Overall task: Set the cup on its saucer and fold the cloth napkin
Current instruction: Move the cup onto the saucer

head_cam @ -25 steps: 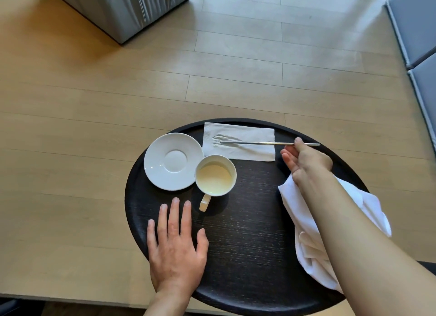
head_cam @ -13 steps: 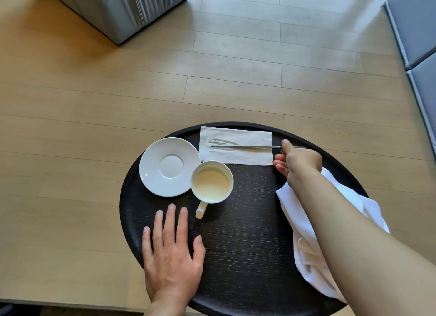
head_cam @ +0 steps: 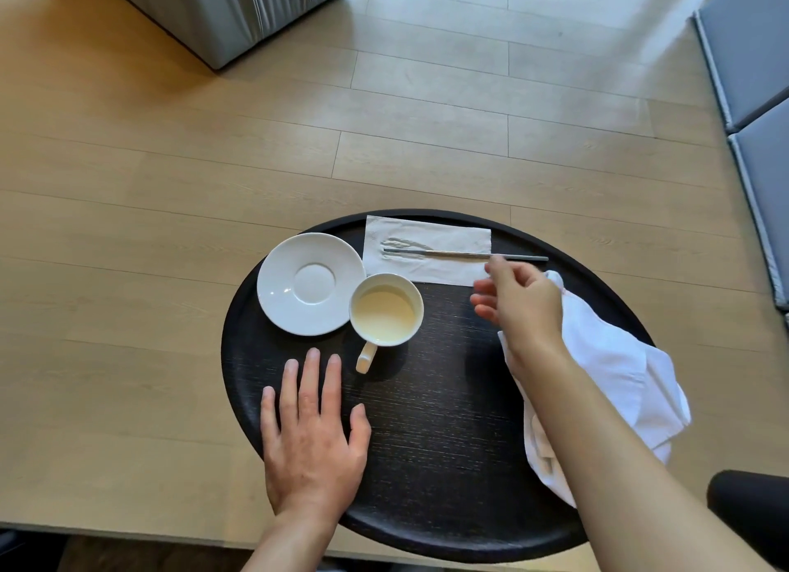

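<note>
On a round black tray (head_cam: 435,435) stands a white cup (head_cam: 386,311) of pale liquid, handle toward me, touching the rim of an empty white saucer (head_cam: 311,283) to its left. A crumpled white cloth napkin (head_cam: 615,375) lies on the tray's right side, partly under my right forearm. My right hand (head_cam: 518,302) hovers above the tray, fingers loosely apart, holding nothing, just below the handle of a metal fork (head_cam: 465,254). My left hand (head_cam: 314,435) lies flat on the tray's near left, fingers spread, below the cup.
The fork rests on a flat paper napkin (head_cam: 427,247) at the tray's far edge. The tray sits on a light wooden table (head_cam: 128,272). A grey upholstered block (head_cam: 239,12) stands at the far left, grey cushions (head_cam: 755,80) at the right.
My right hand has let go of the fork's handle and drawn back toward me, lifting off. The fork stays on the paper napkin. My left hand has kept its place.
</note>
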